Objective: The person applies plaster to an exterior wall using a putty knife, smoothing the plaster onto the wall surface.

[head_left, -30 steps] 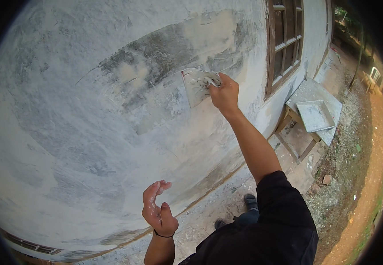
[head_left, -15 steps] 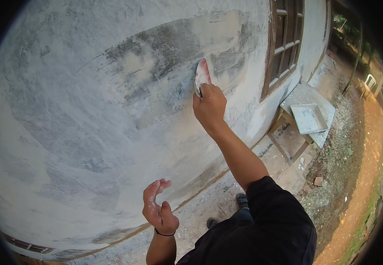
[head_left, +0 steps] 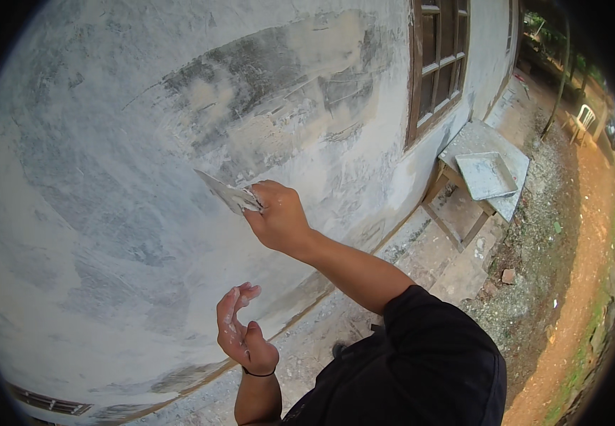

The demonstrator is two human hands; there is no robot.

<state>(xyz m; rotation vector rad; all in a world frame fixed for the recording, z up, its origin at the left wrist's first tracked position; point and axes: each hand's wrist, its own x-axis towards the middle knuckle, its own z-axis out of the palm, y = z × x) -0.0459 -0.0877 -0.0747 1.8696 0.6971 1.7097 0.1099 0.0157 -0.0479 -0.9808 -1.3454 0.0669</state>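
My right hand (head_left: 277, 216) is wrapped round a putty knife (head_left: 228, 192) whose flat blade points up and left against the wall (head_left: 130, 234). Pale filler smears the blade near my fingers. Dark grey bare patches (head_left: 250, 67) and cream filler streaks (head_left: 279, 128) cover the wall above the knife. Lower down, my left hand (head_left: 245, 330) is raised with curved fingers apart from the thumb, white smears on the skin and nothing in its grasp. A thin dark band circles that wrist.
Right of the wall patch is a brown-framed window (head_left: 441, 60). Below it stands a low wooden table (head_left: 474, 138) carrying a shallow whitish tray (head_left: 488, 175). A brick piece (head_left: 508, 275) lies on the gravel, and a pale chair (head_left: 584, 121) stands far right.
My right hand has swept the putty knife down and left along the wall, and its blade has turned from upright to leftward. Fresh cream filler shows on the patch. My left hand stays raised.
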